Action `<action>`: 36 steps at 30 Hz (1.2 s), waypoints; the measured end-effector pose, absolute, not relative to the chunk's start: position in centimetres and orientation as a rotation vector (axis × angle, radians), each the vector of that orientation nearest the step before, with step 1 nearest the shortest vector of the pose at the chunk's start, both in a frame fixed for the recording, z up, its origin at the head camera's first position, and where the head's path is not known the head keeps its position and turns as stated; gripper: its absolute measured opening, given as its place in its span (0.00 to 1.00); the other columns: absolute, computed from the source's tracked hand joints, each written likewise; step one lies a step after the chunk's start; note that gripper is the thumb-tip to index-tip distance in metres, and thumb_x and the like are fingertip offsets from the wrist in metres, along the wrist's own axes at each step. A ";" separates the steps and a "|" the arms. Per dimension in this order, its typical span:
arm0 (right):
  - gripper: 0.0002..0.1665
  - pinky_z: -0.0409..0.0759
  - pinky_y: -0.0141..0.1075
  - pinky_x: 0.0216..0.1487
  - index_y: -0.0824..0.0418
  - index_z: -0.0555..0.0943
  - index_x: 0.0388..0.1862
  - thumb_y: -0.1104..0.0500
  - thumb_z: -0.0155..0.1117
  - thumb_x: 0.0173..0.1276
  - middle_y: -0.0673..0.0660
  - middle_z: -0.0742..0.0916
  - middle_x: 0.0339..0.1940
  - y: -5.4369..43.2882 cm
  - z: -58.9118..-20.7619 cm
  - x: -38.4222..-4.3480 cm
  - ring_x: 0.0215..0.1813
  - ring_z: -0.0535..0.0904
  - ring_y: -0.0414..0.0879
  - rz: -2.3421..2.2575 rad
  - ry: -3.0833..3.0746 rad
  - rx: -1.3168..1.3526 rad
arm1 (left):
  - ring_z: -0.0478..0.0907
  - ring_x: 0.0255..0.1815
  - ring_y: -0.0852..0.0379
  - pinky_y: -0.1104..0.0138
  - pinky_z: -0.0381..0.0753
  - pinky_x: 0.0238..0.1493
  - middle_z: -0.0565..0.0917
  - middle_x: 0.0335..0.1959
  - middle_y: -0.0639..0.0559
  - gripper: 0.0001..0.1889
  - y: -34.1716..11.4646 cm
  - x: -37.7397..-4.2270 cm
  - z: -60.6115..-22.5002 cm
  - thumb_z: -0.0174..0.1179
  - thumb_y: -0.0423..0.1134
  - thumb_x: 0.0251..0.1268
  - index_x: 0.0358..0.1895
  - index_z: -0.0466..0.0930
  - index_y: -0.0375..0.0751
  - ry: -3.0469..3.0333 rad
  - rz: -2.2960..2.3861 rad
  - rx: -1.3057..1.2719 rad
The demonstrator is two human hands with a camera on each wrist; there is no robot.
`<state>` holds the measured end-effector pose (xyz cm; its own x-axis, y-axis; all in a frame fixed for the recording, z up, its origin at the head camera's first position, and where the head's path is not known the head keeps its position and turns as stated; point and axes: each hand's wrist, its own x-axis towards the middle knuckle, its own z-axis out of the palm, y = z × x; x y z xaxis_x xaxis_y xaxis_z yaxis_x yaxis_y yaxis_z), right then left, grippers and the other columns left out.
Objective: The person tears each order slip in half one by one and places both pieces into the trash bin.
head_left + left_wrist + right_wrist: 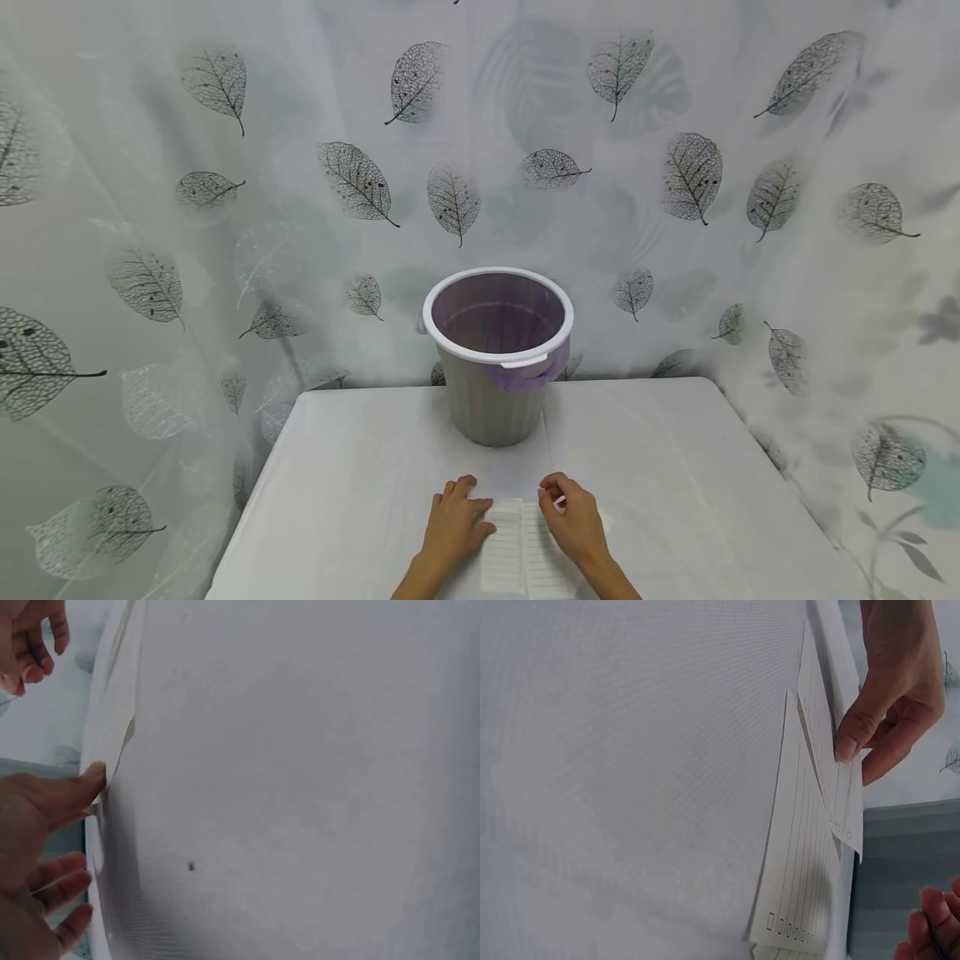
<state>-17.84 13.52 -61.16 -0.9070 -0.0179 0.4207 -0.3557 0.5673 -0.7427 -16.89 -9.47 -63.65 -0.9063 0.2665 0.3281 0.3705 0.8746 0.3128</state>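
Two lined paper sheets lie side by side at the table's near edge, a left sheet (502, 557) and a right sheet (546, 562). Small printed boxes run along the edge of the nearer sheet (789, 847) in the right wrist view. My left hand (453, 525) pinches the left sheet's outer edge between thumb and index finger. Over the right sheet is my right hand (576, 523), fingers loosely bent, with nothing seen in its grasp. A pale corner pokes out beside that hand, perhaps another sheet.
Beyond the hands, a grey bin (491, 392) with a white rim and purple liner stands on the white-covered table (352, 467). A leaf-patterned curtain (487, 108) hangs behind and at both sides. A tiny dark speck (191, 866) shows on the cloth.
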 end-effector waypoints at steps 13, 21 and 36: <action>0.14 0.84 0.43 0.43 0.60 0.85 0.48 0.63 0.76 0.64 0.44 0.86 0.42 13.1 -61.6 -17.2 0.46 0.83 0.45 1.303 -2.505 0.375 | 0.82 0.28 0.65 0.69 0.80 0.31 0.89 0.31 0.56 0.09 -9.5 -17.0 -61.5 0.78 0.34 0.56 0.39 0.91 0.42 -2.568 -1.000 -0.477; 0.22 0.85 0.42 0.46 0.60 0.84 0.59 0.55 0.76 0.69 0.49 0.89 0.45 12.3 -60.3 -17.5 0.50 0.85 0.49 1.617 -2.515 0.356 | 0.85 0.28 0.61 0.68 0.82 0.31 0.89 0.28 0.59 0.20 -9.5 -17.3 -59.4 0.74 0.33 0.64 0.58 0.83 0.36 -2.400 -1.684 -0.305; 0.04 0.83 0.34 0.34 0.60 0.90 0.41 0.64 0.69 0.73 0.50 0.89 0.35 12.1 -57.4 -17.8 0.35 0.83 0.44 1.852 -2.371 0.365 | 0.83 0.31 0.58 0.70 0.79 0.32 0.88 0.36 0.43 0.29 -8.7 -17.3 -57.5 0.72 0.32 0.65 0.67 0.71 0.31 -2.205 -2.067 -0.249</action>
